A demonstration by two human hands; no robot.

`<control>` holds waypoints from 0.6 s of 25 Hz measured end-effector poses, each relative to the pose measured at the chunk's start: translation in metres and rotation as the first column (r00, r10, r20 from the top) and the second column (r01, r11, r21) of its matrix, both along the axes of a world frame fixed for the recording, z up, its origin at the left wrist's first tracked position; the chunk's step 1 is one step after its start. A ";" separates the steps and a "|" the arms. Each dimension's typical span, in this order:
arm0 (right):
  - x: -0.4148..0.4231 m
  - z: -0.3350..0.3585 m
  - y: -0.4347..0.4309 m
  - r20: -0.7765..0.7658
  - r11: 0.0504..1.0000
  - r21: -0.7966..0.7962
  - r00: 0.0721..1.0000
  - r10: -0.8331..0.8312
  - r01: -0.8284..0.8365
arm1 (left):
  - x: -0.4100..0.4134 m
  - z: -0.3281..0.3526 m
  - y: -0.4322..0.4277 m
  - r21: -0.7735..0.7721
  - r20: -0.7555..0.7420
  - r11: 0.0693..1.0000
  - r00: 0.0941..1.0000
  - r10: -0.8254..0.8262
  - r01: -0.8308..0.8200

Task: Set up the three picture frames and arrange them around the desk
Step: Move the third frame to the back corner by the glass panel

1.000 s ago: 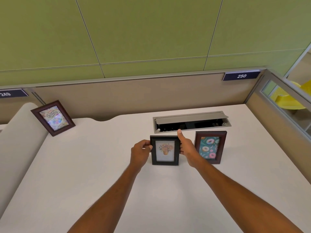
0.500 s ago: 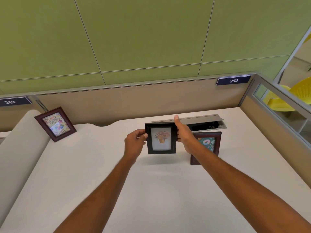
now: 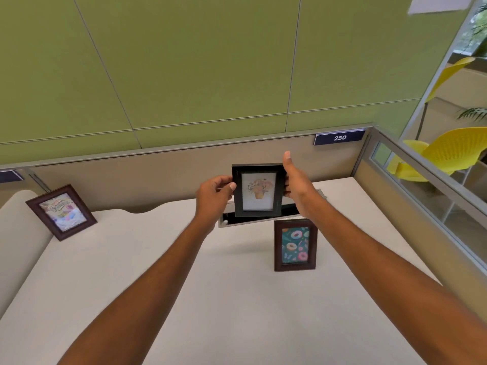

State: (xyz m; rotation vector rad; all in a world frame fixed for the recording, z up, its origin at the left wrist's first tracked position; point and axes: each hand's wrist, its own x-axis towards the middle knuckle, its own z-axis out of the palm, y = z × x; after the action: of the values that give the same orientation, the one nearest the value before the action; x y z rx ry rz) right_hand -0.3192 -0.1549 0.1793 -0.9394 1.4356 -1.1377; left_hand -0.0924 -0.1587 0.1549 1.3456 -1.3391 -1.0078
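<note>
Up off the white desk top (image 3: 158, 299) has gone the small black picture frame with the flower-pot drawing (image 3: 258, 191); a second ago it stood beside the dark brown frame with the donut picture (image 3: 295, 245), and now it is in the air, above and behind the donut frame, in front of the tan back panel (image 3: 131, 177). The left hand (image 3: 214, 196) pinches its left edge with fingers and thumb. The right hand (image 3: 296, 188) holds the right edge, fingers curled behind and thumb pointing up.

Two frames look done. The donut frame stands up by itself near the middle of the desk. The brown frame with the birthday card (image 3: 62, 212) stands far to the left of the donut frame, tilted, near the curved edge of the desk. The black frame is the last one, I think. It needs a spot, and it must be set down so it stands. I cannot see if its back leg is out.

Just behind the donut frame is a long grey cable box with its lid open (image 3: 263, 219), partly hidden by the black frame. The desk is plain and bare otherwise. Behind the donut frame rises a green wall (image 3: 210, 61), with a blue sign that says 250 (image 3: 339, 137). To the right of the donut frame, past a glass side panel (image 3: 434, 191), are yellow chairs (image 3: 453, 151).
</note>
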 end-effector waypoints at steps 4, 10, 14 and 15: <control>-0.071 0.005 -0.009 0.008 0.999 -0.015 0.999 -0.047 0.047 | -0.076 0.002 -0.019 -0.004 0.023 1.000 0.999 -0.023 0.023; -0.181 -0.006 -0.026 0.006 0.995 -0.005 0.995 -0.104 0.104 | -0.190 -0.014 -0.057 0.027 0.037 0.996 0.996 -0.083 0.082; -0.245 -0.017 -0.041 0.010 0.989 -0.008 0.989 -0.145 0.145 | -0.256 -0.025 -0.082 0.069 0.043 0.989 0.990 -0.137 0.133; -0.259 -0.020 -0.046 0.009 0.987 -0.014 0.987 -0.158 0.158 | -0.271 -0.028 -0.088 0.082 0.044 0.987 0.989 -0.145 0.141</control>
State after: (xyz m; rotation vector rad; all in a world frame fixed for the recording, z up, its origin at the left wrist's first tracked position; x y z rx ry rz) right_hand -0.5781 -0.2004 0.1595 -0.8421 1.5183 -1.2680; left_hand -0.3633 -0.2469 0.1271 1.3555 -1.4631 -1.1401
